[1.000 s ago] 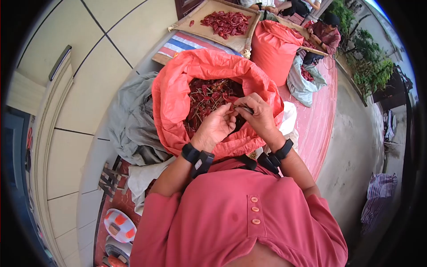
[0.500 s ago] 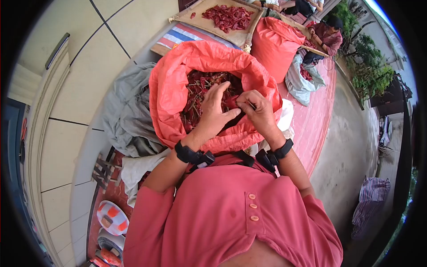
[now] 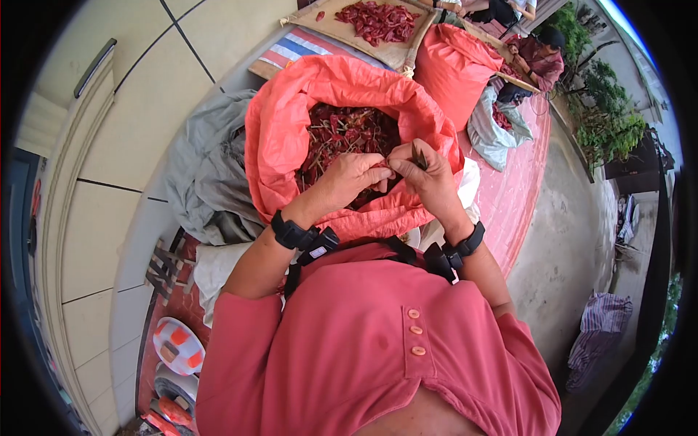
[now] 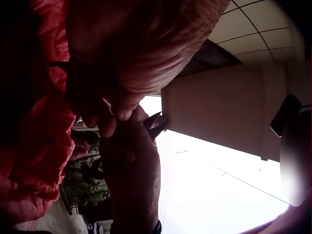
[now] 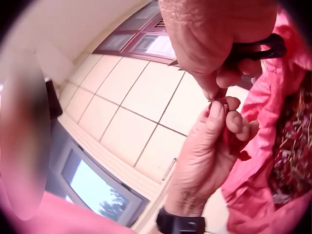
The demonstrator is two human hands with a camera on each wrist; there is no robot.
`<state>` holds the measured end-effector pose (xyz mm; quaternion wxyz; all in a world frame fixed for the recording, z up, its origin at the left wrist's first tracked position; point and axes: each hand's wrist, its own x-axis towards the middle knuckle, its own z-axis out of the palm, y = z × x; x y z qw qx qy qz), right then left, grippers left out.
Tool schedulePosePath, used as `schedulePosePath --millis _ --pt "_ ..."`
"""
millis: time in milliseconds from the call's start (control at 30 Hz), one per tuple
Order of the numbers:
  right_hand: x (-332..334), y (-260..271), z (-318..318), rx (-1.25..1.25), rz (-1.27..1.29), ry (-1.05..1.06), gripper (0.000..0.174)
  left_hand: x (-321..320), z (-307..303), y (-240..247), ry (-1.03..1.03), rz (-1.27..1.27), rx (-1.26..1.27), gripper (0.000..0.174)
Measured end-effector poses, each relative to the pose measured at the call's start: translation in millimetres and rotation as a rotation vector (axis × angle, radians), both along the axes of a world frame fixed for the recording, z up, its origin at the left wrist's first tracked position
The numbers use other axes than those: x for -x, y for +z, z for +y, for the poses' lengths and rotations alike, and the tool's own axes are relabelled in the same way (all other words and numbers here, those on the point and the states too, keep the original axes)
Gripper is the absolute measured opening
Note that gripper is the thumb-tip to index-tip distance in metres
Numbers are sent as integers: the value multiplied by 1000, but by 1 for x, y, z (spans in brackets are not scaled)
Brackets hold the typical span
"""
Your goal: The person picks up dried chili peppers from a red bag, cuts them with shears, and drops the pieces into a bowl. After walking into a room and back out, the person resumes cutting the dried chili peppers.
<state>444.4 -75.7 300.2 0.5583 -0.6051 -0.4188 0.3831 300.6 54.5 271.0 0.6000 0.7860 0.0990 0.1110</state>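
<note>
My left hand [image 3: 347, 180] pinches a dried red chili [image 5: 227, 140] between thumb and fingers, over the near side of an open red sack [image 3: 280, 149]. Part of the chili is hidden inside that hand. My right hand [image 3: 429, 182] meets it fingertip to fingertip at the chili's end. Tucked in the right hand is a pair of small scissors [image 3: 419, 155]; their black handle shows below the palm in the right wrist view, and the pointed blades stick out past the thumb. Dried chilies and stems [image 3: 338, 138] lie in the sack under both hands.
Behind the sack, a woven tray [image 3: 334, 23] holds more red chilies. A full red sack [image 3: 454, 76] and a pale bag [image 3: 494, 134] stand at the right. Grey cloth sacking [image 3: 211, 167] lies at the left. Another person [image 3: 542, 58] sits farther back.
Half a second ago my left hand was spread over the chilies; now it has come back to the right hand, pinching a chili. The scissor blades now point up beside the right thumb.
</note>
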Motion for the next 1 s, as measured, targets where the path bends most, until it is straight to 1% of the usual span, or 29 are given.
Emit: schedulePosePath --millis 33,133,233,300,400,433,500,533,567,600,667,733,800,833,867,933,967,1000 --pt "-2 3 0 69 89 12 5 1 1 -1 -10 -16 -25 25" --pt "-3 -1 0 99 231 9 8 3 3 -3 -34 -52 -72 24" --pt "-10 -15 -1 119 589 89 12 4 3 -4 -38 -53 -52 24" --pt "-10 -26 -3 114 821 88 13 4 1 -5 -27 -36 -17 23" --pt "-11 -41 -4 130 1132 138 15 5 0 -12 -64 -106 122 23" --pt "-10 -43 -5 139 1231 164 15 5 0 -12 -76 -92 139 22" --pt "-7 -35 -4 153 1111 77 16 9 0 -11 -97 -61 174 22" --pt "-5 -31 -4 159 1051 36 16 11 -1 -11 -74 -48 212 21" --pt "-9 -37 -4 136 1057 40 14 15 -2 -11 -51 -37 249 21" --pt "-9 -34 -7 118 944 -4 13 20 -4 -11 -27 -26 286 20" --pt "-6 -24 -16 84 719 -89 11 45 -6 5 -29 -15 368 18" --pt "-14 -20 -37 120 506 -55 10 78 -5 10 -17 20 407 16" --pt "-25 -21 -65 221 332 -42 10 120 -1 4 -25 158 423 15" --pt "-31 -24 -78 288 303 -22 10 140 0 -2 -10 271 413 14" --pt "-36 -28 -93 357 276 -2 10 161 -2 -12 3 388 407 14" --pt "-43 -44 -112 465 213 12 10 208 -10 -67 24 554 322 14" --pt "-44 -59 -122 509 181 4 9 227 -15 -90 38 657 302 18" --pt "-46 -76 -134 555 147 -7 9 250 -24 -123 125 712 322 20"
